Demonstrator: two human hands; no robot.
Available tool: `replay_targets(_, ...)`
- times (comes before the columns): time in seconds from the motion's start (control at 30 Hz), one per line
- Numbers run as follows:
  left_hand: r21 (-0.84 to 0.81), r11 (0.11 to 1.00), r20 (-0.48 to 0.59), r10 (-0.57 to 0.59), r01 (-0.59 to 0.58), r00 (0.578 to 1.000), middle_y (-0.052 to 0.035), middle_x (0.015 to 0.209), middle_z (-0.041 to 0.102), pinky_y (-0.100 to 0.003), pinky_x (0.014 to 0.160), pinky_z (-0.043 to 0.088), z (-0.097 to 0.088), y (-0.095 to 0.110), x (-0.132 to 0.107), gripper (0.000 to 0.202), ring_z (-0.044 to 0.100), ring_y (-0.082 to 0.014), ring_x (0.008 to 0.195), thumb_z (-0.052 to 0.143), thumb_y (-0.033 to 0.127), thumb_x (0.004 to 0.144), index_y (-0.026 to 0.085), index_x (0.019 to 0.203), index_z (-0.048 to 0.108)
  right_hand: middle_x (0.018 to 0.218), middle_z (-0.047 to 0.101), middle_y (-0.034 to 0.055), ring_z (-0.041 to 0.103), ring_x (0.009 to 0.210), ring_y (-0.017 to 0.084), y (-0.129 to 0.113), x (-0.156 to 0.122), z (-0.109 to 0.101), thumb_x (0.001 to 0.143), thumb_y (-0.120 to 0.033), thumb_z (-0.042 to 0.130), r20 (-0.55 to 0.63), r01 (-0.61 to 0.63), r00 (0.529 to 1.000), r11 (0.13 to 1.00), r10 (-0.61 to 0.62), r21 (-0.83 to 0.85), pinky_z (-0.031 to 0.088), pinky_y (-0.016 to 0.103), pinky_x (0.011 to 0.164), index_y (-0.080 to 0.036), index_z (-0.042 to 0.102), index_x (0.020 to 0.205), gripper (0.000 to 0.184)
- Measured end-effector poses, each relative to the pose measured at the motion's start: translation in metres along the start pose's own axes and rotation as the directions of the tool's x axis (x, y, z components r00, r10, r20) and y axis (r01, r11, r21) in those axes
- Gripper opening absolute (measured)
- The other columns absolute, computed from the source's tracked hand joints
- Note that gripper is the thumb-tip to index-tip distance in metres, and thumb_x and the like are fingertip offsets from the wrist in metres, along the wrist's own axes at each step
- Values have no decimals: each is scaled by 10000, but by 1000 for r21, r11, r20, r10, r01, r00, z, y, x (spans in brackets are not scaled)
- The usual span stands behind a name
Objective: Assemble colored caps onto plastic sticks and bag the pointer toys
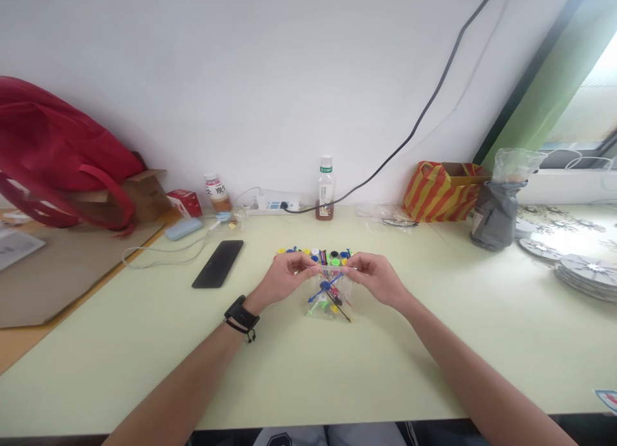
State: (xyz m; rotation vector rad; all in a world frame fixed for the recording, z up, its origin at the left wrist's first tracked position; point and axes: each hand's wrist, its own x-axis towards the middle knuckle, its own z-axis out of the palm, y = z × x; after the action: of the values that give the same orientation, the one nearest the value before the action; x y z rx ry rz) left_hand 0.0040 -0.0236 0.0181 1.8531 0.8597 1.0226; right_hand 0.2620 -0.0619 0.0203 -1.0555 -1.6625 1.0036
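A clear plastic bag [317, 310] hangs upright between my hands, holding small coloured plastic parts, among them a blue arrow-shaped piece [325, 285] and black, green, white and yellow ones. My left hand [288, 276] pinches the bag's top edge at its left corner. At the right corner, my right hand [373, 276] pinches the same edge between thumb and finger. Just behind the bag, more loose coloured pieces [335, 261], round and stick-shaped, lie on the table; my hands and the bag partly cover them.
A black phone [218, 264] lies left of my hands. Along the wall stand a labelled bottle [326, 192], a power strip [274, 203] with a black cable, and a striped bag [436, 192]. Stacked discs [590, 272] and a grey wrapped object [495, 214] are at right, a red backpack [62, 144] at left.
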Motion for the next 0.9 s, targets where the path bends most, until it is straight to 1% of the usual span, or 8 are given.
replay_targets(0.1, -43, 999, 8, -12, 12, 1000, -86, 897, 766, -275, 701, 570, 0, -3, 0, 281, 697, -179, 792, 789, 428, 863, 148, 876, 762, 829, 736, 44, 627, 737, 180, 0, 0, -6, 823, -522, 794, 56, -3, 998, 999, 1, 32, 495, 312, 675, -198, 761, 878, 330)
replay_targets(0.17, -50, 999, 15, -19, 20, 1000, -83, 896, 768, -271, 698, 575, -1, -4, 1, 283, 703, -177, 786, 795, 430, 856, 149, 877, 765, 863, 741, 55, 646, 784, 193, 0, 1, -7, 826, -517, 794, 72, 3, 997, 998, -8, 63, 514, 327, 721, -196, 768, 899, 331)
replay_targets(0.33, -107, 993, 15, -58, 59, 998, -86, 891, 782, -277, 700, 593, -3, -5, 1, 280, 713, -174, 764, 816, 413, 840, 141, 899, 783, 894, 745, 54, 648, 792, 184, 7, 2, 0, 849, -494, 781, -6, 12, 1000, 985, -11, 171, 512, 331, 745, -203, 764, 939, 306)
replay_targets(0.53, -163, 984, 0, -72, 71, 997, -120, 1000, 812, -319, 810, 616, -5, 0, -1, 258, 748, -213, 864, 842, 344, 822, 152, 995, 837, 859, 757, 53, 626, 778, 189, 15, 3, 6, 800, -429, 809, -95, -43, 993, 959, 72, 279, 480, 318, 680, -226, 838, 959, 259)
replay_targets(0.63, -151, 988, -21, -21, 18, 1000, -118, 978, 811, -318, 814, 609, -4, -1, -1, 222, 743, -214, 876, 836, 330, 827, 165, 976, 848, 846, 740, 49, 620, 783, 189, 15, 3, 6, 811, -393, 782, -109, -17, 993, 962, 48, 271, 474, 317, 678, -238, 847, 888, 185)
replay_targets(0.73, -125, 991, -53, 34, -41, 998, -118, 909, 797, -299, 768, 594, -2, -3, -1, 190, 725, -205, 849, 832, 333, 829, 164, 914, 852, 856, 734, 49, 634, 806, 194, 11, 2, 4, 842, -368, 747, -105, 20, 994, 973, 4, 228, 483, 321, 701, -248, 843, 881, 159)
replay_targets(0.83, -108, 994, -39, 20, -24, 999, -117, 878, 788, -286, 714, 582, 0, -2, -3, 211, 714, -202, 809, 848, 352, 810, 157, 890, 847, 887, 735, 58, 651, 841, 206, 6, 1, 2, 866, -364, 733, -66, 73, 996, 982, -62, 172, 500, 333, 735, -255, 840, 906, 158)
replay_targets(0.9, -95, 995, -32, -6, 3, 999, -111, 866, 788, -286, 698, 580, 1, 0, -3, 234, 710, -201, 787, 862, 367, 794, 151, 880, 838, 907, 737, 69, 660, 851, 215, 3, 0, 1, 875, -397, 736, -45, 98, 995, 985, -93, 139, 516, 345, 749, -251, 835, 927, 183)
